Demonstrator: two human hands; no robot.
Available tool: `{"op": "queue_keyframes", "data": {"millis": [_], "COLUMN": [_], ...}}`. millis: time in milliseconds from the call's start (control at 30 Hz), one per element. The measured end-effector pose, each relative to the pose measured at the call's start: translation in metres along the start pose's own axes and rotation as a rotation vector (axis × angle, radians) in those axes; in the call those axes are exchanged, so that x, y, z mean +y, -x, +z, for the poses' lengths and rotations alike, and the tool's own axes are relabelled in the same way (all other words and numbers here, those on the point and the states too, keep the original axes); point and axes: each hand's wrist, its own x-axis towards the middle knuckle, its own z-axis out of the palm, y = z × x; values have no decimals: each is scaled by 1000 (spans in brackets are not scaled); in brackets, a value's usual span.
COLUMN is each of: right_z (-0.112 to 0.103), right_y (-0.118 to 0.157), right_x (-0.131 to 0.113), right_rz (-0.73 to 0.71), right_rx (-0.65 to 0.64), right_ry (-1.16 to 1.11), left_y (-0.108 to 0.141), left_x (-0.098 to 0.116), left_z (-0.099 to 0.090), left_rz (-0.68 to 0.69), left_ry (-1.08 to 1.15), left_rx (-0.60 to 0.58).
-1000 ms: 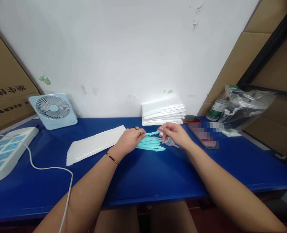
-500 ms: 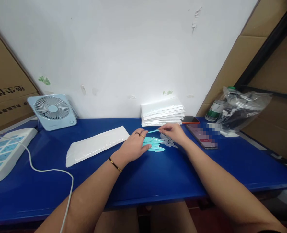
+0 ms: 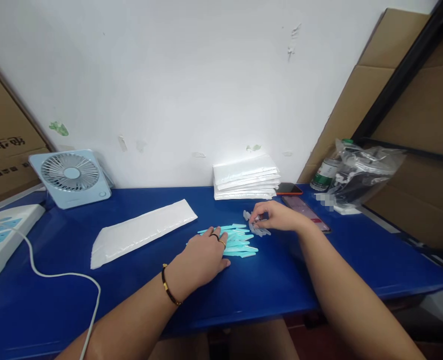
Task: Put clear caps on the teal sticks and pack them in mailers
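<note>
And the left hand [image 3: 201, 257] lies palm down over the teal sticks [image 3: 240, 245], fingers slightly apart, the pile fanned out on the blue table [image 3: 259, 285]! Just beside it, the right hand [image 3: 276, 216] curls its fingertips down at the clear plastic pieces [image 3: 262, 232]; whether one is pinched, I can't tell. Danger here: a sideways drag of that left palm could scatter the sticks, and a clumsy fingertip could flick loose pieces toward the phone [image 3: 296, 204].

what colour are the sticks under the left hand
The sticks under the left hand are turquoise, clearest in the head view.
</note>
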Motion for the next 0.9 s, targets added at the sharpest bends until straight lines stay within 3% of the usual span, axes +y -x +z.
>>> {"op": "queue_keyframes", "data": {"millis": [167, 467, 633, 767, 900], "right_z": [5, 10, 6, 1, -1], "right_y": [-1, -4, -3, 1, 3], "right_x": [0, 6, 0, -10, -15], "right_rz": [34, 76, 122, 147, 151], "right_rx": [-18, -8, 5, -17, -54], "right_ry": [80, 153, 32, -92, -121], "left_y": [-17, -43, -41, -41, -41], "left_x": [-13, -51, -48, -44, -47], "left_z": [-4, 12, 10, 9, 11], "left_rz": [-12, -148, -92, -173, -224], "left_ry": [-3, 120, 299, 372, 431], "left_rx": [175, 289, 211, 114, 174]}}
